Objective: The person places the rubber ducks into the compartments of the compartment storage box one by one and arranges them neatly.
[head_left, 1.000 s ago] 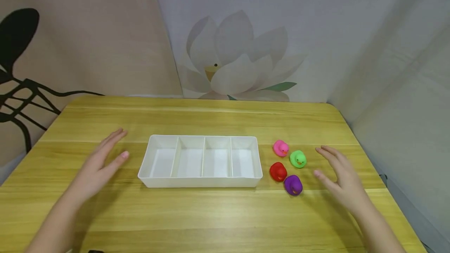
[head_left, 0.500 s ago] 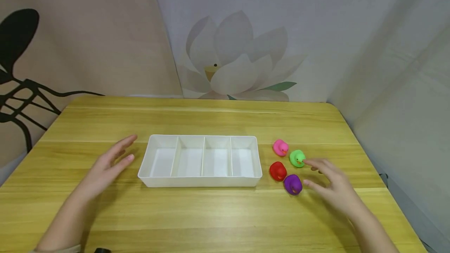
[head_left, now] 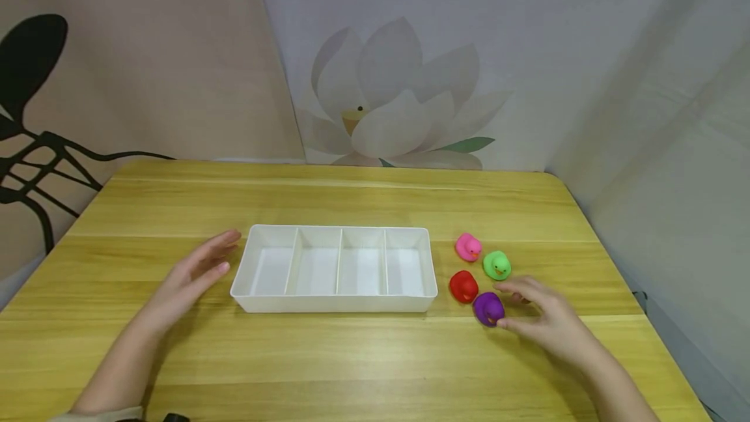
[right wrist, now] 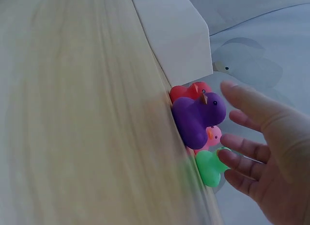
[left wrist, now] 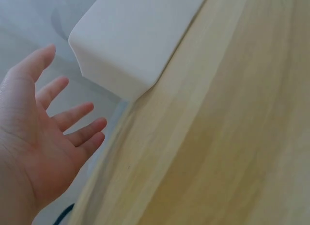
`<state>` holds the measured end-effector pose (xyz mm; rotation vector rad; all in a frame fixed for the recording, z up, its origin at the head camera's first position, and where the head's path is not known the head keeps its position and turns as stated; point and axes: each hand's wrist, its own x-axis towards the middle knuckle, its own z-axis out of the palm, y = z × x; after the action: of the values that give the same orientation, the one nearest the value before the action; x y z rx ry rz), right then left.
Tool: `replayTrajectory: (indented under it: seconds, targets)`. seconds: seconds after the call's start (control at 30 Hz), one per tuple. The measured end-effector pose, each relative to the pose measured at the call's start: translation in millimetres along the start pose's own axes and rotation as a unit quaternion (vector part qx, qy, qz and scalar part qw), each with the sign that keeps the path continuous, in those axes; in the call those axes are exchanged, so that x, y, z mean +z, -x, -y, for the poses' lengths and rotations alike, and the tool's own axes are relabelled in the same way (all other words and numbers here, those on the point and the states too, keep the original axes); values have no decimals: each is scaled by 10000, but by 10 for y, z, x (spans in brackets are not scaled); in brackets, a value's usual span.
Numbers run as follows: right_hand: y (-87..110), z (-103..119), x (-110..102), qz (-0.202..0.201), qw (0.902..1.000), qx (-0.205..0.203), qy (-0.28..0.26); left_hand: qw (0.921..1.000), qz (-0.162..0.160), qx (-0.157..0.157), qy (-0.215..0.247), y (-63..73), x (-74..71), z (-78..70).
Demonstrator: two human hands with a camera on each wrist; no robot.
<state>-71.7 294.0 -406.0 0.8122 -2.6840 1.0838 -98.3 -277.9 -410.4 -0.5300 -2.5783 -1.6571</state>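
Observation:
My right hand point(head_left: 541, 318) is at the purple rubber duck point(head_left: 489, 309), its thumb and fingers spread around the near right side. In the right wrist view a gap shows between the fingers and the purple duck point(right wrist: 196, 119). Beside that duck sit a red duck point(head_left: 463, 286), a green duck point(head_left: 497, 266) and a pink duck point(head_left: 468, 247). On the other side, my left hand point(head_left: 193, 279) hovers with loosely extended fingers just left of the white divided tray point(head_left: 334, 305). The left wrist view has this hand point(left wrist: 53, 133) holding nothing, close to the tray's end point(left wrist: 111, 74).
Everything stands on a wooden table point(head_left: 328, 370). Thin walls split the tray into several compartments. Behind the table hangs a pale curtain point(head_left: 562, 70) with a printed flower, and a dark chair design point(head_left: 35, 142) shows at the left. A small dark object point(head_left: 174, 417) shows at the bottom edge.
My right hand has moved left and lower, from right of the ducks to the purple one, its fingers drawing closer together. My left hand has shifted right toward the tray. Ducks and tray stay put.

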Motion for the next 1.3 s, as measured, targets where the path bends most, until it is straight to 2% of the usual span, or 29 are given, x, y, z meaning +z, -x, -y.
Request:
replayTrajectory:
  seconds: [0.23, 0.5, 0.83, 1.3]
  targets:
    - [25, -66, 64, 91, 9992, -41, -389, 9995, 131, -83, 262, 4, 44, 53]
    - [35, -103, 101, 227, 9989, 67, -404, 9990, 171, -209, 351, 5, 79, 92]
    - [33, -114, 132, 130, 9993, -63, -346, 9986, 217, -75, 483, 4, 99, 90]
    - [17, -87, 151, -1, 9992, -317, -254, 9990, 169, -142, 386, 8, 112, 87]
